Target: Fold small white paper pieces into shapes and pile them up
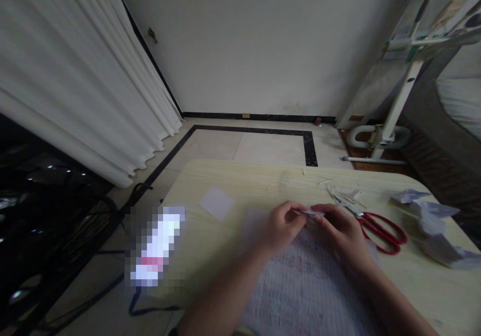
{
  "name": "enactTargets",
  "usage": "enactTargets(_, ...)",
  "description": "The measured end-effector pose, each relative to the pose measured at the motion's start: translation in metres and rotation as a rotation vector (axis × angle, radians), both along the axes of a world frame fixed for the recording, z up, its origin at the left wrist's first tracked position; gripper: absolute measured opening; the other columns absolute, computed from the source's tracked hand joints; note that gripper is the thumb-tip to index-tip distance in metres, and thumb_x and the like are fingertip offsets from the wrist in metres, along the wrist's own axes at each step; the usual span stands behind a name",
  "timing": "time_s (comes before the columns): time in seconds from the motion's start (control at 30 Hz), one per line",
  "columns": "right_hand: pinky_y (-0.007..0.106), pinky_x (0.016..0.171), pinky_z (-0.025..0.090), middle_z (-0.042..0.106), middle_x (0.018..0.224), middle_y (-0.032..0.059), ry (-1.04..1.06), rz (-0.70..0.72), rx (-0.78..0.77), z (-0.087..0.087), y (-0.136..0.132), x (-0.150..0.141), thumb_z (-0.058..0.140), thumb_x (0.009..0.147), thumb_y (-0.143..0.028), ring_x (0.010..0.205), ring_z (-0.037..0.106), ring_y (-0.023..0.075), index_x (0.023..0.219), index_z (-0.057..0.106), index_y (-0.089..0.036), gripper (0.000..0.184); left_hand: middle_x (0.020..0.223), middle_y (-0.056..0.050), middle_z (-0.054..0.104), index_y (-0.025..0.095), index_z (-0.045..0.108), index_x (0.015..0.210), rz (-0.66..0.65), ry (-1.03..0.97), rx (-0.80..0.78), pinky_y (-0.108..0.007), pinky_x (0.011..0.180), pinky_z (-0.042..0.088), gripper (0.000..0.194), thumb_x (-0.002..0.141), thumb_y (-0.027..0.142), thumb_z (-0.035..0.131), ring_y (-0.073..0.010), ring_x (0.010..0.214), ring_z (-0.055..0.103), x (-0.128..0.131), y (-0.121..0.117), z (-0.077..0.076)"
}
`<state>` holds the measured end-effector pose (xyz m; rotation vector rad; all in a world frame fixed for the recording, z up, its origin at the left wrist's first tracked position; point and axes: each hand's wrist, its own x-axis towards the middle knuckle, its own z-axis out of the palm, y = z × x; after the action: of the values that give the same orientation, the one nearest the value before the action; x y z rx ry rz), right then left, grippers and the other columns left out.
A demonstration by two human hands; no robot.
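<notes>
and here the left hand (284, 223) and right hand (340, 228) both pinch the small paper piece (313, 212), where light, even pressure should keep its edges true

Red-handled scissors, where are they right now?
In the head view, the red-handled scissors lie on the right half of the table, between the right hand and the crumpled paper.

Light is dim, edges look stretched, and a bright patch (160, 240) is pixelated.
</notes>
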<state>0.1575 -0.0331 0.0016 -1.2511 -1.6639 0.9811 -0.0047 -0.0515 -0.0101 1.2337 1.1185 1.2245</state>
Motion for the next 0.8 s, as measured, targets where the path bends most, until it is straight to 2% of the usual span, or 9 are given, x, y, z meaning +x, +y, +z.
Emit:
enactTargets(0.23, 0.028, 0.057, 0.046, 0.066, 0.078, 0.0048, -0.013, -0.002, -0.007, -0.001, -0.001, 0.000, 0.063, 0.079, -0.040, 0.063, 0.057, 0.0172, 0.093, 0.064, -0.019, 0.025, 0.080, -0.006, 0.068, 0.015, 0.065, 0.093, 0.003, 0.048, 0.005, -0.027, 0.068, 0.050, 0.018, 0.081, 0.027, 0.059, -0.0157, 0.074, 0.062, -0.001, 0.000, 0.002)
enactTargets(0.47, 0.027, 0.058, 0.048, 0.067, 0.076, 0.0055, 0.042, -0.037, -0.040, 0.000, 0.001, -0.005, 0.063, 0.078, -0.040, 0.067, 0.060, 0.0188, 0.084, 0.065, -0.018, 0.023, 0.096, -0.007, 0.066, 0.017, 0.060, 0.105, -0.006, 0.128, 0.079, -0.026, 0.071, 0.049, 0.026, 0.081, 0.026, 0.059, -0.0152, 0.080, 0.062, -0.009, 0.003, 0.003)
enactTargets(0.57, 0.027, 0.055, 0.046, 0.067, 0.073, 0.0051, 0.040, -0.055, -0.037, -0.003, 0.003, -0.006, 0.062, 0.078, -0.040, 0.063, 0.059, 0.0179, 0.082, 0.065, -0.018, 0.023, 0.084, -0.004, 0.065, 0.017, 0.055, 0.109, 0.067, 0.184, 0.069, -0.023, 0.061, 0.047, 0.027, 0.084, 0.026, 0.053, -0.0126, 0.068, 0.060, -0.011, 0.009, 0.004)
enactTargets(0.63, 0.027, 0.051, 0.045, 0.066, 0.070, 0.0042, 0.039, -0.058, -0.047, -0.006, 0.004, -0.005, 0.062, 0.078, -0.041, 0.059, 0.057, 0.0172, 0.082, 0.065, -0.017, 0.024, 0.076, -0.002, 0.063, 0.017, 0.054, 0.111, 0.117, 0.296, 0.078, -0.023, 0.058, 0.046, 0.028, 0.085, 0.025, 0.051, -0.0117, 0.061, 0.057, -0.014, 0.013, 0.011)
enactTargets(0.7, 0.026, 0.048, 0.043, 0.064, 0.066, 0.0031, 0.040, -0.053, -0.064, -0.008, 0.006, -0.004, 0.062, 0.078, -0.043, 0.054, 0.055, 0.0163, 0.084, 0.065, -0.017, 0.026, 0.078, -0.003, 0.064, 0.017, 0.053, 0.116, 0.120, 0.440, 0.130, -0.024, 0.061, 0.047, 0.033, 0.084, 0.023, 0.052, -0.0128, 0.064, 0.058, -0.024, 0.011, 0.026)
enactTargets(0.8, 0.026, 0.047, 0.042, 0.063, 0.065, 0.0030, 0.034, -0.059, -0.060, -0.012, 0.008, -0.003, 0.062, 0.079, -0.043, 0.054, 0.054, 0.0158, 0.083, 0.065, -0.017, 0.027, 0.090, -0.007, 0.067, 0.018, 0.057, 0.116, 0.140, 0.660, 0.185, -0.026, 0.069, 0.049, 0.034, 0.083, 0.019, 0.049, -0.0150, 0.073, 0.060, -0.065, -0.006, 0.053)
